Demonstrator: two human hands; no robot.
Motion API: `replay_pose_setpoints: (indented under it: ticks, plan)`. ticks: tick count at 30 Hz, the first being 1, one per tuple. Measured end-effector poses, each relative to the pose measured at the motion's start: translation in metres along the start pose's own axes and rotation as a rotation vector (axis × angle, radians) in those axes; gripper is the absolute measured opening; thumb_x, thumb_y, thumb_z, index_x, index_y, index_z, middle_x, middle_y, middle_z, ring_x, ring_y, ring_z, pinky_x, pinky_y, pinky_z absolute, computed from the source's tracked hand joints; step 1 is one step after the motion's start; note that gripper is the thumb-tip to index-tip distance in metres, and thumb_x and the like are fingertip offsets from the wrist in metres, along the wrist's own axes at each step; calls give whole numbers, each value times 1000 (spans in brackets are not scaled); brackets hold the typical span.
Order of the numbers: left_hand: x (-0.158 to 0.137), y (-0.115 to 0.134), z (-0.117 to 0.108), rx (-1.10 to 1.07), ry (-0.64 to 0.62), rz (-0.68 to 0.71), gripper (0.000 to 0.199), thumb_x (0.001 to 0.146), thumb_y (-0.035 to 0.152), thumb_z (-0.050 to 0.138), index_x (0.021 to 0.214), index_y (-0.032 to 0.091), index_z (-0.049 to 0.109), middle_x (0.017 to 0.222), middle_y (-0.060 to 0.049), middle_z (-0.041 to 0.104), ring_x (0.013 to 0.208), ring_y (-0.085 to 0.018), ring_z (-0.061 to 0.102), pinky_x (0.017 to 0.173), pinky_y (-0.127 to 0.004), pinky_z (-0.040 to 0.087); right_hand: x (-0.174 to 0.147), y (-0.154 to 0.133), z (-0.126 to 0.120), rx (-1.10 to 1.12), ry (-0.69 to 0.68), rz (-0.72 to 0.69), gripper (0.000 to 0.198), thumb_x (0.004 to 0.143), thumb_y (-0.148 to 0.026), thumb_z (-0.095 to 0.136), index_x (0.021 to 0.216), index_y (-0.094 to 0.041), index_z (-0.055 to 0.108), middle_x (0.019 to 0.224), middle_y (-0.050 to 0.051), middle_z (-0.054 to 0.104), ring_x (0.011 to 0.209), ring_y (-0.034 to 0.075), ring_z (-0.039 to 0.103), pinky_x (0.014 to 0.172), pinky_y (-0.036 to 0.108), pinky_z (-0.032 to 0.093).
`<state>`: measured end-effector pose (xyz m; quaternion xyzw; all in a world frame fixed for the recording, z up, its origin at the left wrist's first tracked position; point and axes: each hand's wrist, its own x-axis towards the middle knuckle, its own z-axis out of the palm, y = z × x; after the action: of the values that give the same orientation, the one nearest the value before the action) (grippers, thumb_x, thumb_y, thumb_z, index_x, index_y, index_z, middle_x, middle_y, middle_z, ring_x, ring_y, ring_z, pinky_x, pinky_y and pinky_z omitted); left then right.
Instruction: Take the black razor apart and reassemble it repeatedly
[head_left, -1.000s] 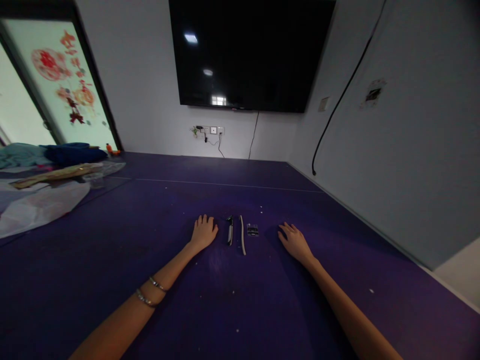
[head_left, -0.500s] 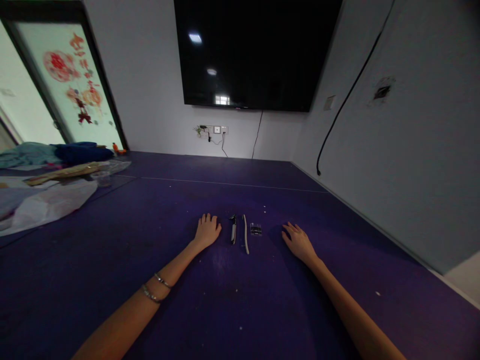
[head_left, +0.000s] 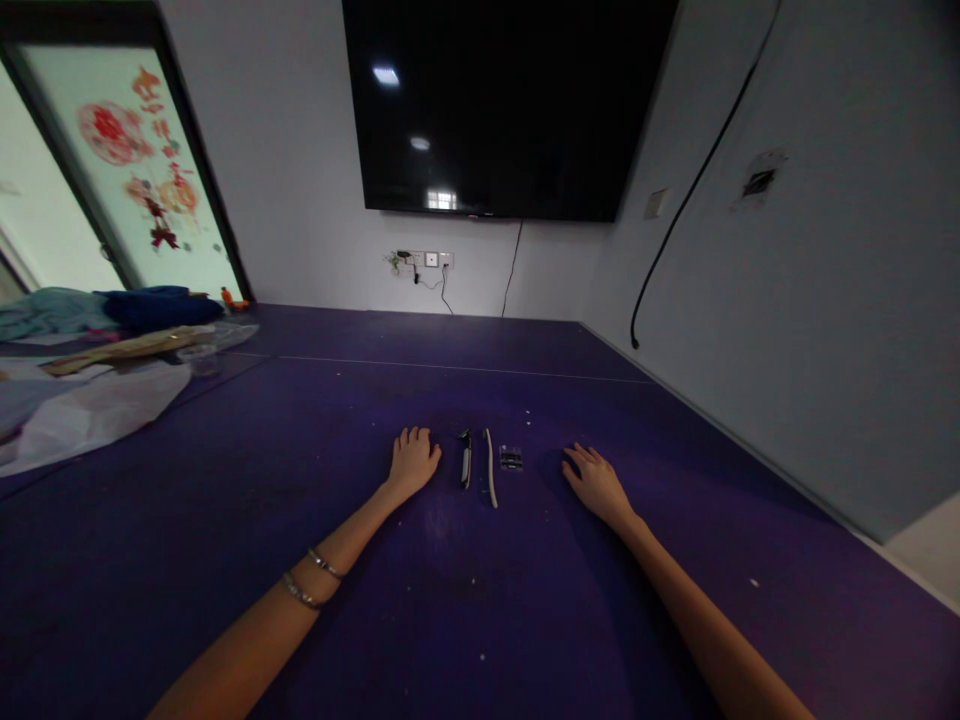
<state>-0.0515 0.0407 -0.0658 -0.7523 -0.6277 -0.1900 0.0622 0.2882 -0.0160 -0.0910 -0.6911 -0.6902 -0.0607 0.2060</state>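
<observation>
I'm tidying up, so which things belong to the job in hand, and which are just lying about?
Probably the job, between left hand and right hand: razor-like tool, pale curved stick, small packet.

Likely just lying about: blue cloth, teal cloth, white sheet.

A bare left hand [head_left: 412,464] with two silvery metal bracelets [head_left: 302,591] on its forearm lies palm down, fingers slightly spread, on a broad purple flat-surfaced table [head_left: 442,620]. Just beside it, in a row, lie a slim black-and-pale-grey tool with a dark angled head [head_left: 466,466], a thin, gently curved off-white stick [head_left: 491,470] and a small clear flat packet with dark strips [head_left: 511,459]. A bare right hand [head_left: 597,484] rests palm down to the packet's right, apart from it. Beyond hangs a large black rectangular television [head_left: 510,120]; at far left, a navy-blue cloth heap [head_left: 161,309] lies near a whitish translucent plastic sheet [head_left: 105,410].
</observation>
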Motion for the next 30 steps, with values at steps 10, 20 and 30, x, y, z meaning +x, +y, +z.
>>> replay_pose_setpoints:
  ticks: [10,20,30]
  plan:
    - [5,32,-23,-80,-176,68,27,83,38,46,84,17,63,89,-9,64,88,-23,59,77,-33,44,1,-5,-7,-13,-50,35,45,87,-36,37,122,-15,55,133,13,48,126,31,38,100,46,31]
    - [15,69,-21,-92,-267,-21,45,79,45,50,107,10,56,106,-20,59,96,-31,59,76,-38,46,-1,-11,-15,-43,-57,45,45,87,-38,37,122,-16,56,132,11,49,124,30,39,99,43,33]
    - [23,59,-16,-271,-263,-85,21,74,35,56,77,15,63,92,-16,66,92,-32,61,75,-38,44,0,-11,-15,-30,-58,57,45,87,-38,37,122,-17,55,133,11,49,125,29,38,99,44,32]
